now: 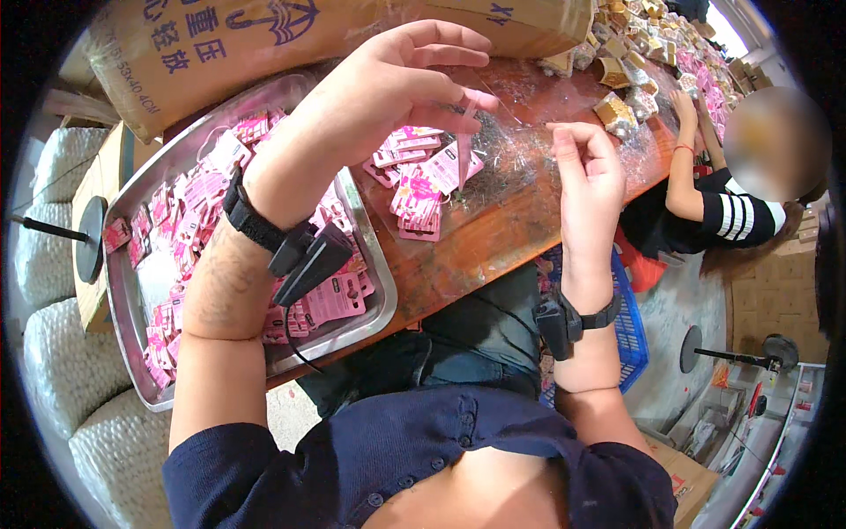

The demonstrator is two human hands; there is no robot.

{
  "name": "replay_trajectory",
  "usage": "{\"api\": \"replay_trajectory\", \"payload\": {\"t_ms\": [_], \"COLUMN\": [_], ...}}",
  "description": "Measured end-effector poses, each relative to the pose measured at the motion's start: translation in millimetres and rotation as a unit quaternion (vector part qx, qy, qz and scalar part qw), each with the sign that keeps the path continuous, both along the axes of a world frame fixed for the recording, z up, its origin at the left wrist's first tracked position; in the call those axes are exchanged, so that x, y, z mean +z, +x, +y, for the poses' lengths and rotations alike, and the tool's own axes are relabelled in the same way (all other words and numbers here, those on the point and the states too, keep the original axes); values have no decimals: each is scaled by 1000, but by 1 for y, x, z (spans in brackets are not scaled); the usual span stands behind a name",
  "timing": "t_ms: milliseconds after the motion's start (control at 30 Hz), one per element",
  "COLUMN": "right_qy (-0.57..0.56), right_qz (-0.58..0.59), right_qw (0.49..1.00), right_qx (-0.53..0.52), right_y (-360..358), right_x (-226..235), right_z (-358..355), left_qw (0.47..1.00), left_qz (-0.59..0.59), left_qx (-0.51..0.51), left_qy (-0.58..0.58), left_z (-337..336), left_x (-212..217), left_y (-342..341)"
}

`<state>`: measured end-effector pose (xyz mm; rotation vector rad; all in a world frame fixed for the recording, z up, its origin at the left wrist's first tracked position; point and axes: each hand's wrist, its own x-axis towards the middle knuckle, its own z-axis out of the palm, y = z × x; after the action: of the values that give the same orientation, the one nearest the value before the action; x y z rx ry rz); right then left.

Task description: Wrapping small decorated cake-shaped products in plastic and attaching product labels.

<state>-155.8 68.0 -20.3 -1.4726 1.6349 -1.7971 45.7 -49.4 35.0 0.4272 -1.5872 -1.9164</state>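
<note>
My left hand (388,88) is raised over the wooden table (493,238), thumb and fingers pinched on a thin clear plastic sleeve (464,132) that hangs down from it. My right hand (589,176) is held beside it with fingers curled, its fingertips at the sleeve's right edge; whether it grips the sleeve I cannot tell. Below the hands lies a small pile of pink printed cards (421,181) on the table. Both wrists wear black bands with small devices.
A metal tray (374,264) full of pink cards sits at the left. A cardboard box (220,44) stands behind it. Another person (723,203) sits at the right by heaps of gold and pink packets (652,53). A blue crate (630,326) and white sacks (62,353) are on the floor.
</note>
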Motion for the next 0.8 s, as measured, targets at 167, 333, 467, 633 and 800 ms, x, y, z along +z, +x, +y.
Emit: {"api": "replay_trajectory", "payload": {"t_ms": [167, 333, 467, 633, 800], "right_qy": [-57, -56, -61, -94, -190], "right_qz": [-15, -72, -93, -96, 137], "right_qw": [998, 996, 993, 991, 967], "right_qx": [-8, 9, 25, 2, -105], "right_y": [9, 16, 16, 18, 10], "right_x": [9, 11, 9, 10, 10], "right_z": [-3, -5, -7, -8, -15], "left_qw": [1000, 1000, 998, 996, 980], "left_qz": [11, -7, -44, -42, -96], "left_qx": [3, -3, 41, 49, 92], "left_qy": [-10, 5, -20, -54, -146], "left_z": [11, 4, 5, 7, 8], "left_x": [3, -6, -7, -7, -4], "left_y": [-2, -4, -5, -5, -5]}}
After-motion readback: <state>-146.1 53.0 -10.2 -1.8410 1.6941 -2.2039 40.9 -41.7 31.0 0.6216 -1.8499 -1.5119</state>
